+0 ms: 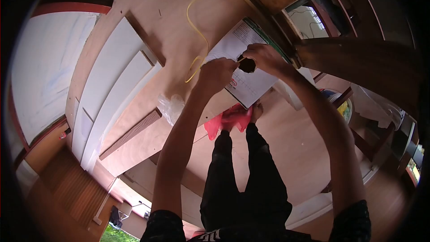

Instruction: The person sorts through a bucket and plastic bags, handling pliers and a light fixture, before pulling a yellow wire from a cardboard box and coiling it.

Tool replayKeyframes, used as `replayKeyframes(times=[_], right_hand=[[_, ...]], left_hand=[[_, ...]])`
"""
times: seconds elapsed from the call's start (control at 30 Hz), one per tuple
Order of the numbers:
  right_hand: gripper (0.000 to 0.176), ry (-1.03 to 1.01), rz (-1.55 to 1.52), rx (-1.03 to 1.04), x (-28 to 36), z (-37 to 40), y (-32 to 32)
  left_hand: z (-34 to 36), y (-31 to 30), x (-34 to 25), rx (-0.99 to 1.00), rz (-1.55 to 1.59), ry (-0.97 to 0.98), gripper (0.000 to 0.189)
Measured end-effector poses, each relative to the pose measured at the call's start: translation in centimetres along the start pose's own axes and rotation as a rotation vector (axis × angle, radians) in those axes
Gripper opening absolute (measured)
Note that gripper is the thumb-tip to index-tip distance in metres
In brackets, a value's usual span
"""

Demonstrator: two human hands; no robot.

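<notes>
My left hand (pixel 218 75) is closed in a pinch, its fingertips on a short stretch of thin yellow wire (pixel 241 59). Facing it, my right hand (pixel 265 58) pinches the other end of that stretch. Just below the fingers shows a dark round opening (pixel 247 65), set against a white printed sheet (pixel 251 87) with a green edge. A longer run of yellow wire (pixel 190 18) curves over the wooden board from the top and loops beside my left wrist.
White panels (pixel 109 67) and a wooden strip (pixel 130 134) lie to the left. Clear plastic (pixel 171 107) sits near my left forearm. A red plastic bag (pixel 230 118) lies by my feet. Dark wooden beams (pixel 358 65) and a bucket (pixel 342 105) stand at right.
</notes>
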State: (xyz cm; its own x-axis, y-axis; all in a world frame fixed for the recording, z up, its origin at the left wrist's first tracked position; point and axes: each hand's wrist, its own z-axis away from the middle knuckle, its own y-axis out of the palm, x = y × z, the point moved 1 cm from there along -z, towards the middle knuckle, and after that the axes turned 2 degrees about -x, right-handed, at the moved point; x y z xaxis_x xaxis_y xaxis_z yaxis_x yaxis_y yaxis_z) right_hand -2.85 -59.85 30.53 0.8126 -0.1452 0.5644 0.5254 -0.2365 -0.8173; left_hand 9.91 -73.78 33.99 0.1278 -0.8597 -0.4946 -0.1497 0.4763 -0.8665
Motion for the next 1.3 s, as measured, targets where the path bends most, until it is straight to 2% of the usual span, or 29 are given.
replayKeyframes(times=[0.03,0.07,0.1,0.17,0.2,0.23,0.3,0.37,0.4,0.43,0.47,0.5,0.53,0.57,0.63,0.67,0.7,0.77,0.83,0.9,0.93,0.97,1.03,1.07,1.1,1.17,1.2,1.27,1.3], right_hand=[[0.013,0.044,0.019,-0.118,0.1,0.2,0.2],[0.014,0.076,0.010,-0.376,0.9,0.7,0.7],[0.014,0.080,0.014,-0.375,2.4,1.7,1.8],[0.020,0.815,-0.233,-0.640,5.5,3.8,4.0],[0.023,0.833,-0.917,-0.679,7.7,4.1,4.7],[0.027,0.792,-1.608,-0.672,10.3,4.3,5.4],[0.032,0.809,-2.091,-0.805,14.6,4.0,7.3],[0.035,0.740,-2.311,-0.645,16.3,5.0,8.8],[0.035,0.640,-2.033,-0.727,16.9,4.9,9.3],[0.035,0.639,-2.036,-0.740,16.7,5.4,9.4],[0.031,0.678,-1.735,-0.529,16.5,6.2,9.3],[0.028,0.699,-1.428,-0.324,16.6,6.3,8.5],[0.026,0.697,-1.417,-0.439,17.4,5.5,6.9],[0.026,0.695,-1.420,-0.446,17.5,6.1,7.5],[0.022,0.622,-1.965,-0.406,18.1,7.4,8.1],[0.021,0.710,-2.322,-0.418,19.4,8.3,7.3],[0.021,0.707,-2.322,-0.421,20.1,9.0,6.9],[0.021,0.978,-1.942,-0.296,20.8,10.9,6.5],[0.012,0.908,-1.763,-0.585,20.5,12.6,6.6],[0.020,1.044,-1.524,-0.770,19.5,14.7,5.9],[0.023,1.081,-1.588,-0.822,19.4,14.4,4.4],[0.025,1.123,-1.652,-0.875,19.4,14.4,2.6],[0.027,1.165,-1.634,-0.794,19.5,14.3,0.3],[0.029,1.200,-1.623,-0.710,19.5,14.4,-0.2],[0.029,1.201,-1.622,-0.710,19.4,14.6,-0.2],[0.031,1.322,-1.415,-0.610,18.9,15.2,-0.4],[0.030,1.411,-1.391,-0.658,18.6,15.4,-0.7],[0.030,1.409,-1.367,-0.646,17.5,16.4,-1.5],[0.030,1.406,-1.348,-0.633,17.0,16.8,-1.8]], left_hand=[[0.1,0.9,0.0,0.361,0.175,-0.176,0.024],[0.2,1.5,0.0,0.365,0.299,-0.271,0.025],[0.4,1.8,-0.4,0.367,0.303,-0.266,0.025],[0.8,2.3,-1.0,0.431,1.590,-0.952,0.024],[0.5,1.1,-2.1,0.365,1.785,-1.081,0.019],[0.5,1.4,-2.0,0.371,1.782,-1.081,0.019],[0.5,2.2,-1.6,0.266,2.532,-1.257,0.014],[0.3,1.8,-1.8,0.254,2.514,-1.292,0.013],[0.1,1.4,-1.8,0.295,2.486,-1.297,0.014],[0.1,1.1,-1.9,0.340,2.456,-1.307,0.015],[0.1,1.0,-1.9,0.352,2.446,-1.314,0.015],[0.1,0.9,-1.8,0.427,2.261,-1.256,0.018],[-0.1,0.7,-1.6,0.491,2.078,-1.190,0.021],[-0.4,0.4,-1.1,0.494,2.071,-1.190,0.021],[-1.7,-0.3,1.0,0.294,1.493,-0.927,0.024],[-2.3,-0.3,2.6,0.269,1.327,-0.882,0.026],[-2.4,-0.1,2.8,0.271,1.325,-0.879,0.026],[-2.1,0.2,2.9,0.552,1.082,-0.821,0.024],[-1.1,1.6,2.9,0.563,1.035,-0.829,0.023],[-0.3,2.9,3.2,0.656,0.634,-0.737,0.027],[-0.1,3.4,2.9,0.728,0.470,-0.635,0.034],[0.4,4.2,2.2,0.726,0.475,-0.634,0.034],[0.9,3.7,-0.8,0.331,-0.087,-0.397,0.039],[1.3,4.4,-0.8,0.124,-0.030,-0.255,0.039],[1.3,4.7,-0.6,0.125,-0.029,-0.255,0.039],[0.5,5.1,-0.1,-0.036,0.007,-0.052,0.030],[0.1,5.0,0.0,-0.041,0.010,-0.051,0.030],[-0.2,4.8,0.4,0.076,-0.089,-0.015,0.018],[-0.4,4.8,0.7,0.076,-0.089,-0.018,0.018]])
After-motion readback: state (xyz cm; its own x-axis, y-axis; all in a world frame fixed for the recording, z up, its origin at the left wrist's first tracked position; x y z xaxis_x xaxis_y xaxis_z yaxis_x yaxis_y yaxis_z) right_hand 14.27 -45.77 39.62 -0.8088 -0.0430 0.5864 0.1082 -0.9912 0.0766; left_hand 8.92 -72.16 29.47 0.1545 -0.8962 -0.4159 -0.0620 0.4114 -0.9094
